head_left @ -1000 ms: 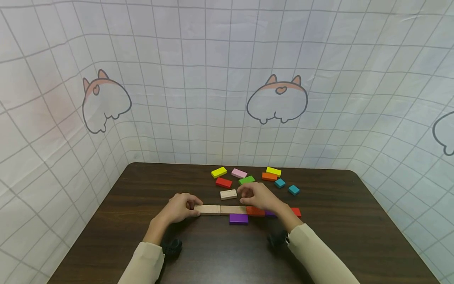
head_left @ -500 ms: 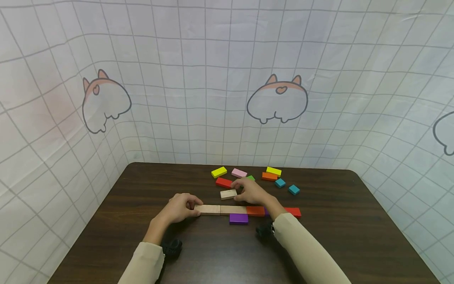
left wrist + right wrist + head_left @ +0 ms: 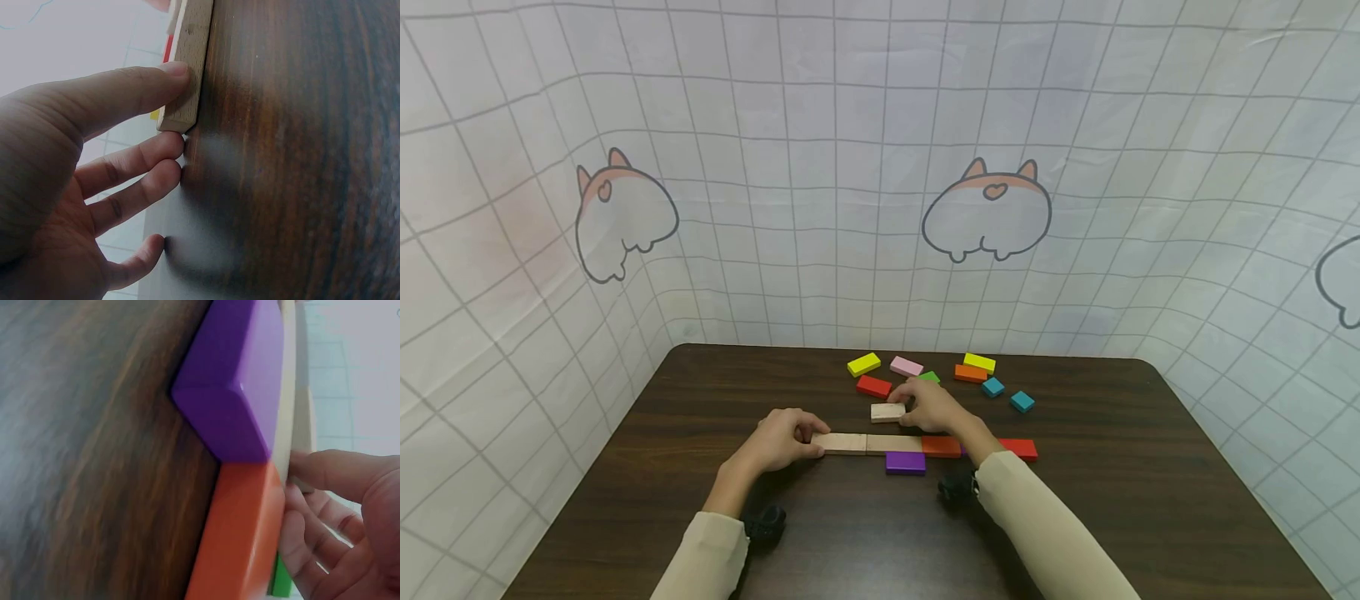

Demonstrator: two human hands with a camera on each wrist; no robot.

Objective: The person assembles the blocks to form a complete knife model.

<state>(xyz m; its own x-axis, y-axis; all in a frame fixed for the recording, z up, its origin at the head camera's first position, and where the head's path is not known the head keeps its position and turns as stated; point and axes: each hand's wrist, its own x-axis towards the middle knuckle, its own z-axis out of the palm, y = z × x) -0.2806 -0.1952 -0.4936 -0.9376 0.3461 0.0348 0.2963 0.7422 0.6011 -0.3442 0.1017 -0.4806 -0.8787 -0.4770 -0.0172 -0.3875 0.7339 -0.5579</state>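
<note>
My left hand (image 3: 781, 439) holds the left end of a plain wooden block (image 3: 842, 444). In the left wrist view, the thumb presses the block's near face (image 3: 192, 56) and two fingertips sit just beyond its end. That block begins a row, followed by a second plain block (image 3: 892, 445), an orange-red block (image 3: 942, 447), a purple one mostly hidden by my wrist, and a red block (image 3: 1020, 450). Behind the row, my right hand (image 3: 934, 407) pinches the right end of a loose plain block (image 3: 886, 413). A purple block (image 3: 906, 463) lies against the row's near side.
Farther back lie two yellow blocks, one at the left (image 3: 863, 364), a pink block (image 3: 906, 366), a red block (image 3: 874, 386), an orange block (image 3: 971, 373) and two small blue pieces. A green block (image 3: 930, 377) is partly covered by my right hand. A white gridded cloth (image 3: 850, 283) hangs behind the table.
My right hand has moved left onto the loose plain block and taken hold of its right end. The block has shifted slightly right. The left hand stays in place.
</note>
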